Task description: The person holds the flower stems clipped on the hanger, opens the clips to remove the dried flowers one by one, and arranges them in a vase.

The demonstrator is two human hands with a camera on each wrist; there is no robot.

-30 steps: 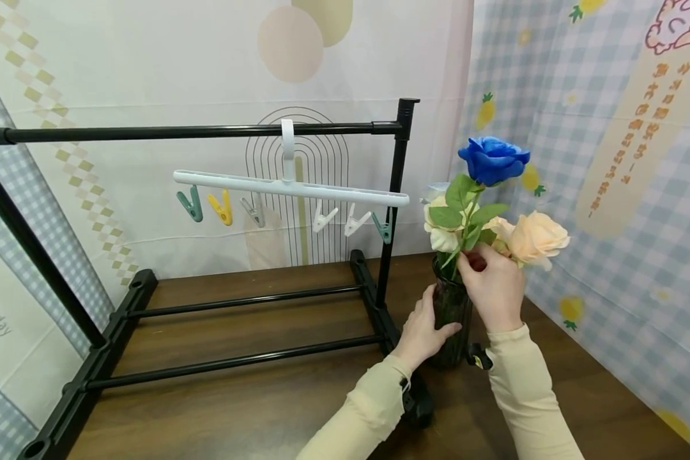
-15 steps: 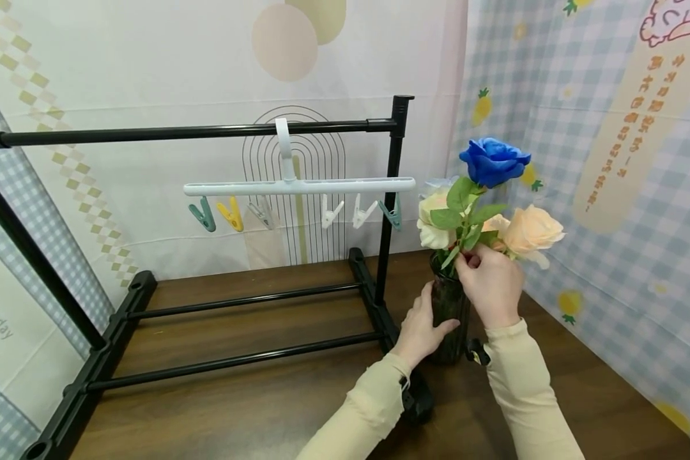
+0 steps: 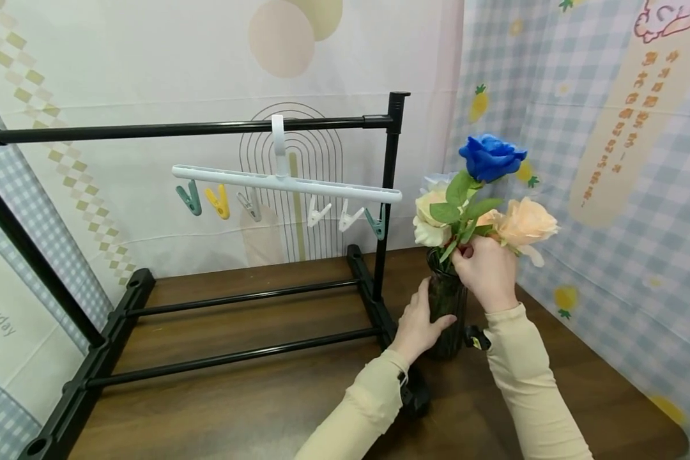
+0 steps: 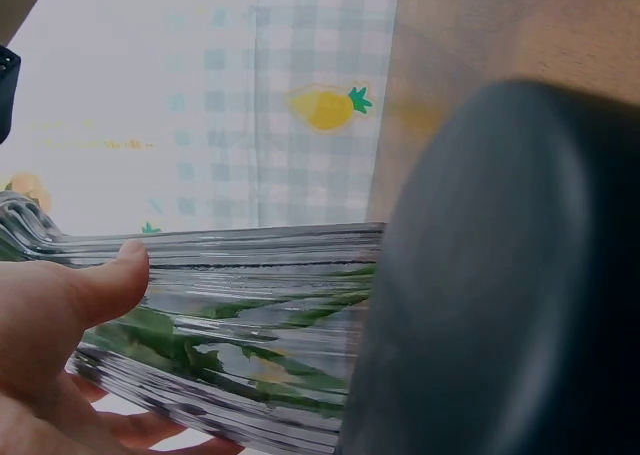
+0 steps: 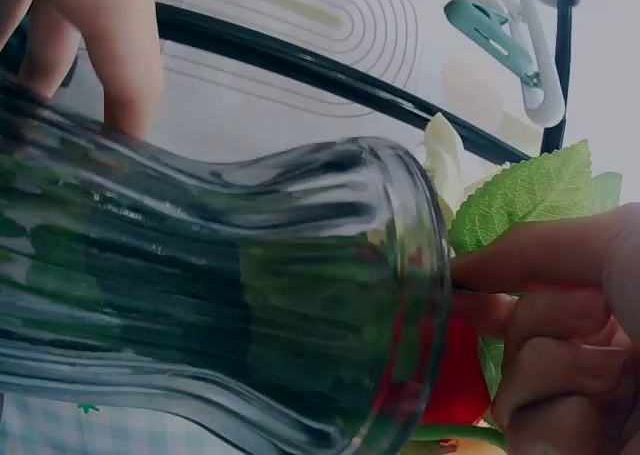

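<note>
Black metal tubing forms the drying rack [image 3: 195, 131] on the left of the desk [image 3: 253, 396], a white peg hanger [image 3: 287, 184] hooked over its bar. Right of it, the left hand [image 3: 420, 322] wraps the ribbed glass vase [image 3: 445, 306], seemingly steadying it. The right hand [image 3: 485, 271] pinches the flower stems [image 3: 457, 239] at the vase mouth, under the blue rose [image 3: 490, 156].

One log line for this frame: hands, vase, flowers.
left hand: grips ribbed glass vase | right hand: pinches flower stems at vase mouth | blue rose: tallest | vase: upright on brown wooden table
</note>
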